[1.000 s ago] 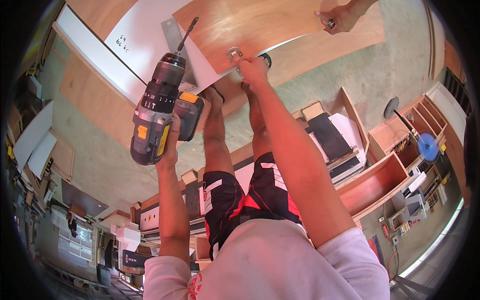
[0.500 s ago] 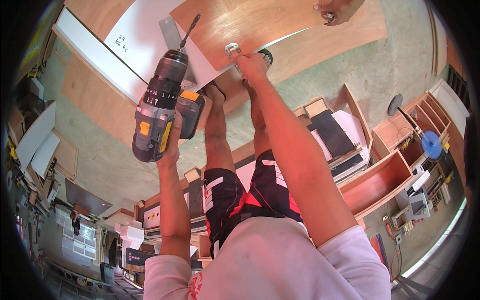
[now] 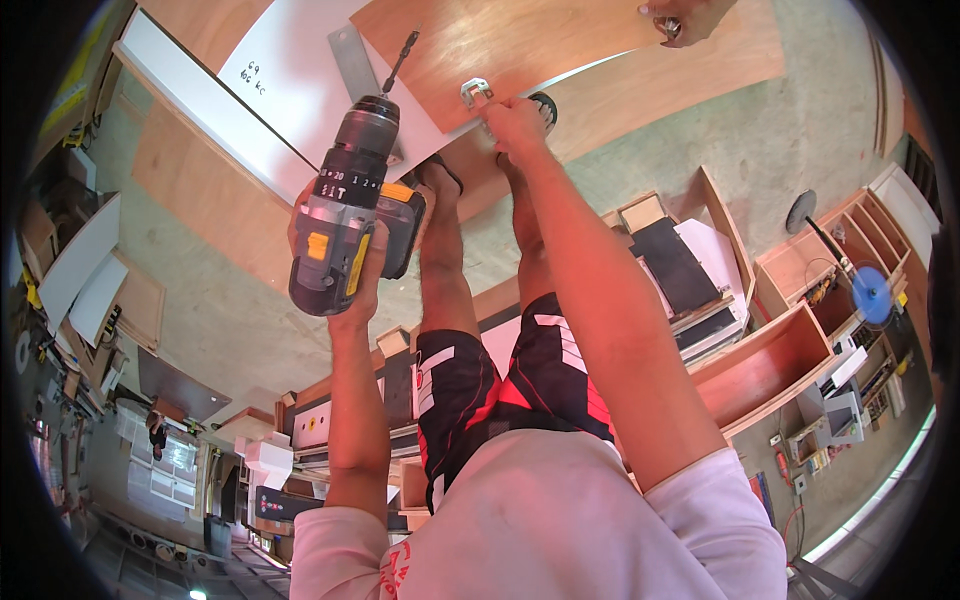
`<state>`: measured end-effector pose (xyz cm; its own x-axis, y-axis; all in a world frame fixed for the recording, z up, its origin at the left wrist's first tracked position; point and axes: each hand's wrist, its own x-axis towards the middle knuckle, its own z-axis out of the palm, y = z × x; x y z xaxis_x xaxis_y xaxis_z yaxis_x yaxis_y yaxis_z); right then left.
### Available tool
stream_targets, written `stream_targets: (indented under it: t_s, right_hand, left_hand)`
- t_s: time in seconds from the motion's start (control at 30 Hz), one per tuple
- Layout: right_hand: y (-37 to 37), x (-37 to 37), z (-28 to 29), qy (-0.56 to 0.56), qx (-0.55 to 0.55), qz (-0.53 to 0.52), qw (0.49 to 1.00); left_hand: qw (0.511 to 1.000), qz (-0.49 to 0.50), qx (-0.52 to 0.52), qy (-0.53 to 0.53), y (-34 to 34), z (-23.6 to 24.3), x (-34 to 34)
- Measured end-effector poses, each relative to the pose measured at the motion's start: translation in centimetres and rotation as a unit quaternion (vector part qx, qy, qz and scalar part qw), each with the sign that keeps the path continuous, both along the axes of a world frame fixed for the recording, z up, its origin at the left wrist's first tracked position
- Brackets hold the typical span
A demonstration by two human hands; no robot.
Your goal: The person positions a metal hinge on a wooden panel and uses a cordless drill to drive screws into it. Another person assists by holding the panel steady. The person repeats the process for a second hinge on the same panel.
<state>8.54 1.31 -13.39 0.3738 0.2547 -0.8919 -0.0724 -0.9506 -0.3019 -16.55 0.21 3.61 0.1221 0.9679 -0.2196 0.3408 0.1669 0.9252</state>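
My left hand (image 3: 362,288) grips the black-and-grey cordless drill (image 3: 340,230), its bit pointing up toward the boards. My right hand (image 3: 516,130) pinches a small silver metal fitting (image 3: 476,92) at the lower edge of the reddish plywood sheet (image 3: 440,50). Beside the drill, partly hidden behind it, a steel ruler or square (image 3: 350,55) lies on a white panel (image 3: 280,100) with handwriting. At the top right, another person's hand (image 3: 688,20) holds a small metal item at the plywood's edge, too small to name.
My bare legs and feet are below the boards. Wooden drawer boxes (image 3: 760,365), dark panels (image 3: 675,265) and a floor fan (image 3: 870,295) stand at the right. Leaning boards (image 3: 75,260) crowd the left side, and a person (image 3: 157,435) is farther off at the lower left.
The drill and both my hands appear slightly farther right and higher in the view, with the surroundings shifted too. The other person's hand has moved slightly right and up.
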Motion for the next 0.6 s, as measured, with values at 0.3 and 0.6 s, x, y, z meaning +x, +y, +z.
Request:
stream_targets:
  t_s: [0.3,0.6]
  right_hand:
    - [0.0,-0.3,0.0,-0.023,-0.005,-0.040,0.999]
    - [0.1,0.2,0.3,0.014,-0.016,0.005,1.000]
  left_hand:
    - [0.999,-0.023,-0.011,0.027,-0.9,0.4,0.5]
    - [0.993,-0.056,-0.064,0.079,-1.6,2.1,2.0]
